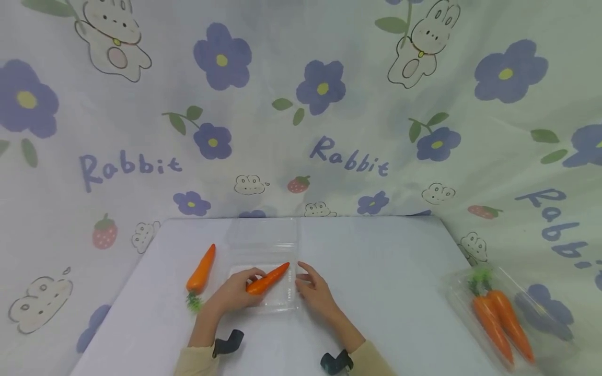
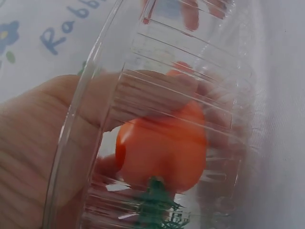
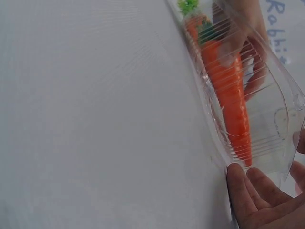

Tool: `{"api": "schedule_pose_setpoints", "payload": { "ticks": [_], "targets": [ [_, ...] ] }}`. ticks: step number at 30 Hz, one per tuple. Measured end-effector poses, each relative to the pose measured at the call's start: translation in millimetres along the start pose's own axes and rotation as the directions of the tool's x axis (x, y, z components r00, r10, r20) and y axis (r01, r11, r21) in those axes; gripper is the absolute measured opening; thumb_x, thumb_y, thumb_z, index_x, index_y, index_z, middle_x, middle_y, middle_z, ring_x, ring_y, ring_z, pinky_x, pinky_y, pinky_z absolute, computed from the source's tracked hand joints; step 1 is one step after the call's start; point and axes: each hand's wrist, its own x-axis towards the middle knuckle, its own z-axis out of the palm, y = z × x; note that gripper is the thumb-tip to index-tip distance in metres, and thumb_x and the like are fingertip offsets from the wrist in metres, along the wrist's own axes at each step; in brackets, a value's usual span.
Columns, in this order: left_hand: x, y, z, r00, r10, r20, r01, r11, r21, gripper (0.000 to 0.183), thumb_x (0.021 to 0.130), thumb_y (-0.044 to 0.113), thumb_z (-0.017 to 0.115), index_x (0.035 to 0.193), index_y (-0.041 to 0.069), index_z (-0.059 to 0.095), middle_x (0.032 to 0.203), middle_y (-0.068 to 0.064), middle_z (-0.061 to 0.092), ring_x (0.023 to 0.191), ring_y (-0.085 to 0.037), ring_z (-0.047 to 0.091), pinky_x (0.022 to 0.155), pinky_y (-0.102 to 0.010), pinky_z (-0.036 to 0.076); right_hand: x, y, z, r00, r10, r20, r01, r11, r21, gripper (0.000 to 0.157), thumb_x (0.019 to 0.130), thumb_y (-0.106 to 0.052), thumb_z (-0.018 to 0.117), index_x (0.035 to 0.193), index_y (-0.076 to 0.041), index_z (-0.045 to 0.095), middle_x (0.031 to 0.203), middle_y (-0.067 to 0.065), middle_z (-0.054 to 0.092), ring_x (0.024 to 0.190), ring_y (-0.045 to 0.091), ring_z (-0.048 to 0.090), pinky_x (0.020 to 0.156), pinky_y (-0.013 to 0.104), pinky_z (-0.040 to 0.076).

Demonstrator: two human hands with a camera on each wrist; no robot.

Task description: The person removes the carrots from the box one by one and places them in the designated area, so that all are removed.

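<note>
A clear plastic box (image 1: 282, 305) lies with its lid (image 1: 263, 230) folded back on the white table. My left hand (image 1: 237, 292) grips an orange toy carrot (image 1: 273, 279) inside the box, its tip slanting up to the right. Through the ribbed wall, the left wrist view shows the carrot's thick end (image 2: 162, 152) and green top (image 2: 157, 205). At the box's right side is my right hand (image 1: 315, 292); its fingers (image 3: 262, 191) lie against the outer wall near the carrot's tip, holding no carrot.
Left of the box, a second carrot (image 1: 201, 271) lies on the table (image 1: 385, 271). At the right edge sits another clear box (image 1: 456, 297) with two carrots (image 1: 494, 324) in it. A rabbit-print cloth (image 1: 263, 115) hangs behind the table.
</note>
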Motion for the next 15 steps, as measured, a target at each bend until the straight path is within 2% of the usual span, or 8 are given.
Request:
{"api": "schedule_pose_setpoints", "payload": {
  "ticks": [8, 15],
  "targets": [
    [0.3, 7.7, -1.3, 0.999, -0.004, -0.048, 0.004, 1.0, -0.01, 0.045, 0.079, 0.016, 0.081, 0.119, 0.028, 0.063, 0.111, 0.002, 0.061, 0.094, -0.018, 0.054, 0.085, -0.04, 0.052, 7, 24, -2.3, 1.0, 0.014, -0.017, -0.014, 1.0, -0.016, 0.05, 0.099, -0.02, 0.057, 0.146, -0.017, 0.043, 0.125, 0.016, 0.059, 0.091, 0.021, 0.066, 0.077, 0.031, 0.056],
    [-2.7, 11.6, -6.3, 0.99, -0.019, -0.142, 0.012, 0.999, -0.051, 0.039, 0.08, 0.016, 0.08, 0.115, 0.027, 0.066, 0.107, 0.004, 0.061, 0.09, -0.018, 0.054, 0.081, -0.035, 0.051, 6, 25, 1.2, 1.0, 0.013, -0.012, -0.013, 1.0, 0.003, 0.051, 0.099, -0.02, 0.057, 0.147, -0.016, 0.042, 0.126, 0.016, 0.058, 0.094, 0.024, 0.066, 0.077, 0.032, 0.056]
  ]
}}
